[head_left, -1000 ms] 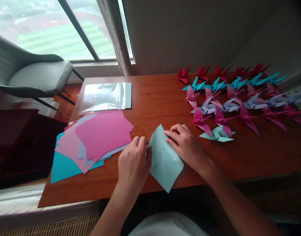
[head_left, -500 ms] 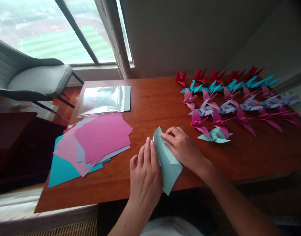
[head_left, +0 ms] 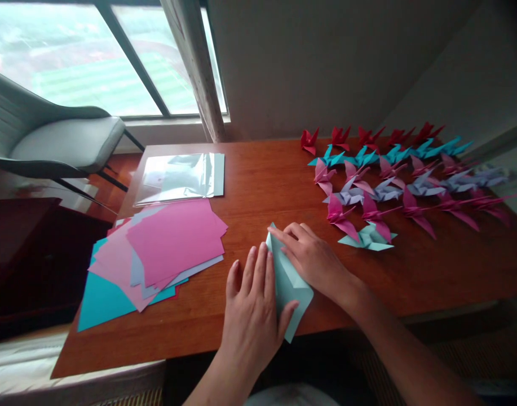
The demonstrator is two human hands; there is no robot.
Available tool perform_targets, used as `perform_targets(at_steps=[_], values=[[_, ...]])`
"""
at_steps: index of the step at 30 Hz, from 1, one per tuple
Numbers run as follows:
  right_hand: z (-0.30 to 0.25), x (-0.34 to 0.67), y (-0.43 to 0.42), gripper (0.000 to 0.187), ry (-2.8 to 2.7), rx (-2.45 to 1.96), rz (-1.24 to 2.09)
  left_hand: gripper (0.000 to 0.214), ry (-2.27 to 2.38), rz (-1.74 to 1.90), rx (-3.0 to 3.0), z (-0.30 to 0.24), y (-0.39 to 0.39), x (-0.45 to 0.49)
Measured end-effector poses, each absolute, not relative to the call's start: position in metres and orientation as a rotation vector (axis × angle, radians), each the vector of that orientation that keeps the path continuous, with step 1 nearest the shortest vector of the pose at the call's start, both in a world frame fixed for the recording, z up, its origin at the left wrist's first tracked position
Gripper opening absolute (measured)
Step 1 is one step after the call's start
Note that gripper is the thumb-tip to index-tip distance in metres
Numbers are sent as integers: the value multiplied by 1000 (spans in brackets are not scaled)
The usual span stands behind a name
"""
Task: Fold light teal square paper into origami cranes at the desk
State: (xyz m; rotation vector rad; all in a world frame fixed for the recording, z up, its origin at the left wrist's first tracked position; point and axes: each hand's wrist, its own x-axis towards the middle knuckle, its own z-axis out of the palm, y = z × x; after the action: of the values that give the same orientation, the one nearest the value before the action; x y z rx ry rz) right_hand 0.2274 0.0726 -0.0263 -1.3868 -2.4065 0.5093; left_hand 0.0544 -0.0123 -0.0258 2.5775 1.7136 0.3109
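Note:
A pale mint sheet of paper [head_left: 290, 286], folded over into a narrow shape, lies at the near edge of the wooden table [head_left: 262, 180]. My left hand [head_left: 253, 304] lies flat on its left side, fingers stretched out and thumb across the paper. My right hand [head_left: 313, 258] presses on the upper part of the fold with fingers extended and close together. A finished mint paper crane [head_left: 368, 237] sits just right of my right hand.
A loose stack of pink, lilac and teal paper sheets [head_left: 157, 248] lies at the left, with a clear plastic sleeve [head_left: 180, 176] behind it. Rows of several folded cranes [head_left: 393, 175] in red, teal, pink and lilac fill the right. A grey chair [head_left: 59, 141] stands by the window.
The mint sheet went from an open diamond to folded over in half. My left hand moved right, let go of its left corner and flattened onto the fold.

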Motion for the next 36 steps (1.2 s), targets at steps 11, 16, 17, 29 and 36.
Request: perform_targets(at_steps=[11,16,17,29,36], values=[[-25,227,72,41,-2458,-1403,492,79,1659,322,2624,-29,-15,53],[-25,227,72,43,-2458,-1398,481,81,1562,299,2686,-29,-16,45],[-25,227,72,43,-2456,-1396,482,81,1551,289,2691,-28,-16,44],[-26,228,73,40,-2462,-1381,505,78,1558,279,2711,-31,-16,48],[-23,228,72,42,-2483,-1389,511,79,1556,289,2715,-33,-16,45]])
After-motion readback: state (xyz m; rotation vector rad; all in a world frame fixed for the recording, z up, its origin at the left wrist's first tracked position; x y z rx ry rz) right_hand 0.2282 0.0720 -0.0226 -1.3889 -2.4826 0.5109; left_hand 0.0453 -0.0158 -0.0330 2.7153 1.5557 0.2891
